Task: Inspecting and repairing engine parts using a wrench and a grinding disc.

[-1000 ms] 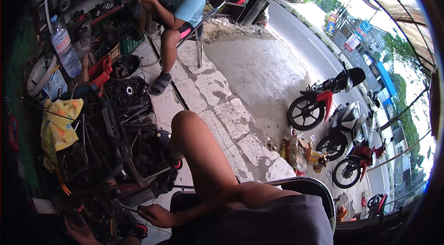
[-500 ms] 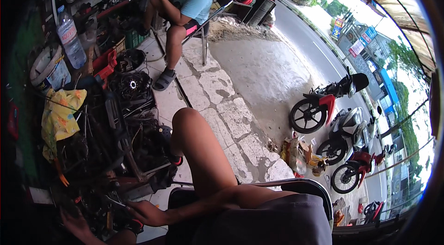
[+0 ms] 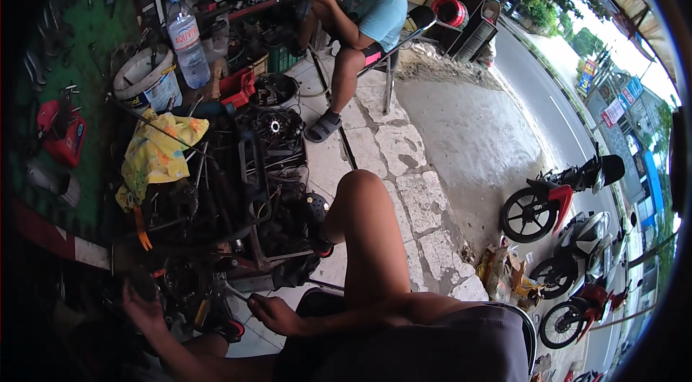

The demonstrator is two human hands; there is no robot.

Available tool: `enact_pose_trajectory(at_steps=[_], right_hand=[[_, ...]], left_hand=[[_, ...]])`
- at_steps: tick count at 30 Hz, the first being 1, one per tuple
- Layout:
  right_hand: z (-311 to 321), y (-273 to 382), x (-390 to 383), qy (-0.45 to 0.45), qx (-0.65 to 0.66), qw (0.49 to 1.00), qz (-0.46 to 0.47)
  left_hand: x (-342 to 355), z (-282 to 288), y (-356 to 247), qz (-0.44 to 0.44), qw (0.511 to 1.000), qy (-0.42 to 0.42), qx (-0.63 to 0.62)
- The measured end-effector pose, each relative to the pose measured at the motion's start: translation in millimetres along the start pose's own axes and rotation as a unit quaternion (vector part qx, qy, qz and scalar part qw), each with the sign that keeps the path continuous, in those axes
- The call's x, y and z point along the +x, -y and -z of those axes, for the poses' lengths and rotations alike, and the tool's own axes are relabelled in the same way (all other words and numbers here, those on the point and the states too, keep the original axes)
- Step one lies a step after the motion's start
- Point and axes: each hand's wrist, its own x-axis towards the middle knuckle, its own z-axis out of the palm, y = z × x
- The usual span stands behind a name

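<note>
My right hand (image 3: 277,316) is closed round the end of a slim metal wrench (image 3: 236,291), whose far end points left at dark engine parts (image 3: 186,281). To the left, my left hand (image 3: 146,313) is raised beside those parts. Its fingers curl about a dark rounded piece (image 3: 143,285), too dim to name. A yellow patterned cloth (image 3: 160,150) lies over greasy tools and metal parts just beyond. My bare knee (image 3: 364,194) rises to the right of the parts.
A water bottle (image 3: 189,47) and a white bucket (image 3: 148,79) stand at the far left. A person in a blue shirt (image 3: 382,14) sits beyond, on a chair. Motorcycles (image 3: 533,209) are parked at the right by the road. A red container (image 3: 238,86) lies beside the bucket.
The view has swung left, so the scene shifts right and more of the green tool board shows. My left hand has gone from spread fingers to curled round a dark piece. The wrench stays in my right hand.
</note>
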Motion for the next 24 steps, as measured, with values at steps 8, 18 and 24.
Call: enact_pose_trajectory(at_steps=[8,18,24], right_hand=[[-20.4,7.8,29.6,0.050,0.015,0.996,-0.067],[-6.5,-5.2,6.8,-0.093,0.019,0.995,-0.009],[-13.0,-13.8,17.6,-0.091,-0.123,0.987,0.049]], left_hand=[[-19.1,-47.6,26.3,-0.100,0.993,-0.045,-0.053],[-11.5,-4.1,35.7,-0.042,0.989,-0.128,-0.064],[-33.5,-4.4,20.8,-0.057,0.987,-0.131,-0.067]])
